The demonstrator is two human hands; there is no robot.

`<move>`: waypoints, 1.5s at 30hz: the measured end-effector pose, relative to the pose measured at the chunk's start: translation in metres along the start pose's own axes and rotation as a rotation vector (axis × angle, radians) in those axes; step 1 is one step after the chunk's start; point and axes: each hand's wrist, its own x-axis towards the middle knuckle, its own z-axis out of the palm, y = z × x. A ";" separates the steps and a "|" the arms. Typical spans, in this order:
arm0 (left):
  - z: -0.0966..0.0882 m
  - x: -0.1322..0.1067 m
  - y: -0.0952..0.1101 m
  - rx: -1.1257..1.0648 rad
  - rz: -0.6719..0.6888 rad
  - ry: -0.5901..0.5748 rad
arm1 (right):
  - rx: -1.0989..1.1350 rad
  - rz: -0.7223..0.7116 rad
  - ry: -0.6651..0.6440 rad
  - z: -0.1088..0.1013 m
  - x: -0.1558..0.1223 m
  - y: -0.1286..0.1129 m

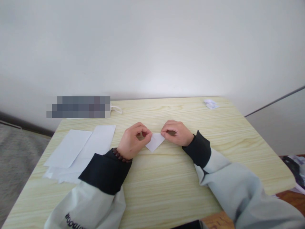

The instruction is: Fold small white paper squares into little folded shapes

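Note:
A small folded piece of white paper (155,141) lies on the light wooden table (166,178), shaped like a triangle pointing toward me. My left hand (133,140) pinches its left corner with curled fingers; a dark bead bracelet sits on that wrist. My right hand (177,132) pinches the right corner, fingers pressed together. Both arms wear grey sleeves with black cuffs.
Several white paper sheets (78,149) lie overlapped at the table's left side. A small crumpled white paper (211,103) rests at the far right corner. A white loop of cord (116,109) lies at the far edge. A white wall stands behind the table.

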 end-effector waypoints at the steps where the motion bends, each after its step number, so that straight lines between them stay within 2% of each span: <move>1: 0.000 0.000 -0.001 -0.013 -0.017 -0.003 | 0.012 -0.004 -0.005 -0.001 0.000 0.001; 10: -0.006 0.003 -0.005 -0.057 -0.089 -0.036 | 0.130 0.052 -0.070 -0.007 -0.002 0.000; 19: -0.002 0.003 -0.002 -0.072 -0.069 -0.088 | -0.021 0.055 -0.086 0.005 0.001 -0.007; 30: -0.008 0.004 -0.002 -0.082 -0.100 -0.115 | 0.092 0.097 -0.079 0.000 0.000 -0.004; 34: -0.005 0.003 -0.004 -0.040 -0.086 -0.129 | 0.091 0.113 -0.058 0.002 0.000 -0.006; 39: -0.004 0.004 -0.006 0.007 -0.102 -0.085 | 0.163 0.234 0.032 0.002 -0.001 -0.006; 45: -0.005 0.003 -0.004 -0.011 -0.069 -0.142 | 0.165 0.234 0.068 0.003 0.000 -0.004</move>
